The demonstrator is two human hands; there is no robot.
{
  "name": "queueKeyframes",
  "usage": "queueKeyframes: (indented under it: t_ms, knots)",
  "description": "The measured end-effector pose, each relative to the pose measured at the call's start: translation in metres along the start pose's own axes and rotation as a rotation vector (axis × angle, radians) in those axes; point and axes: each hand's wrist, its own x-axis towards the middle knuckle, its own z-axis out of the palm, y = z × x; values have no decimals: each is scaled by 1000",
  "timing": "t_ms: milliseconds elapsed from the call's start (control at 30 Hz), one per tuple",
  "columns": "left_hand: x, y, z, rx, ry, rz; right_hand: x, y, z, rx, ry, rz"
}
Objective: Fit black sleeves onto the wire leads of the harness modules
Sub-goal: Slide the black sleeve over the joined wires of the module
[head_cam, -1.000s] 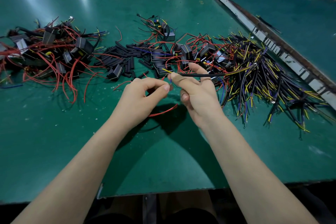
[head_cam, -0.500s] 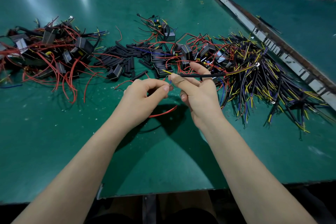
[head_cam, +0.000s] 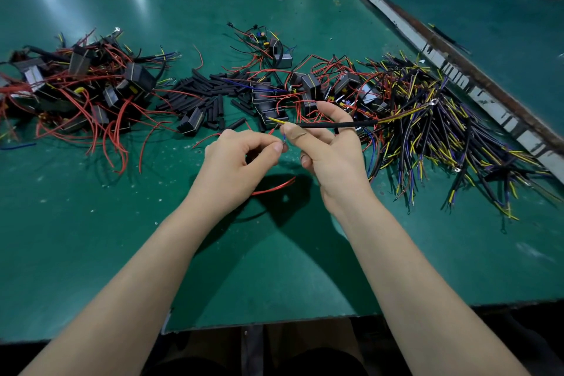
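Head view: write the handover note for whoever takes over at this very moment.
Right hand pinches a sleeved lead, its yellow tip poking out at the left end. Left hand pinches something small beside that tip; what it is cannot be told.
Loose sleeves lie mid-table, modules at left, more leads at right.
Done: this lead looks sleeved.
Left: the piles.

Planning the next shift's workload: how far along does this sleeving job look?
Done is hard to judge: the left module pile may be finished, but no sleeves show there. In hand: the right hand pinches a sleeved wire bundle, while the left hand pinches something small beside its bare tips. Left: loose black sleeves, middle modules and the wire heap.
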Motion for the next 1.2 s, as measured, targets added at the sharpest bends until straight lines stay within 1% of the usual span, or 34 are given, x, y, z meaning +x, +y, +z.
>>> queueKeyframes:
  t_ms: [233, 467, 567, 733, 833, 1000, 1100, 1200]
  knots:
    - [1, 0, 1, -31, 10, -23, -1, -1, 0, -37, -10, -36]
    - [0, 3, 1, -64, 33, -76, -2, 3, 3, -112, -49, -144]
    - [0, 5, 1, -63, 59, -93, -3, 5, 5, -92, -69, -164]
    - [0, 6, 2, -67, 107, -136, -5, 5, 7, -50, -92, -141]
    - [0, 5, 3, -168, 154, -154, -7, 3, 10, -22, -118, -124]
    - [-2, 9, 2, -308, 167, -85, -5, 0, 9, 139, -124, -46]
    - [0, 6, 4, -456, 209, -136, -3, -1, 7, 204, -90, 24]
    - [2, 4, 4, -529, 193, -172, -2, 0, 7, 172, -68, 44]
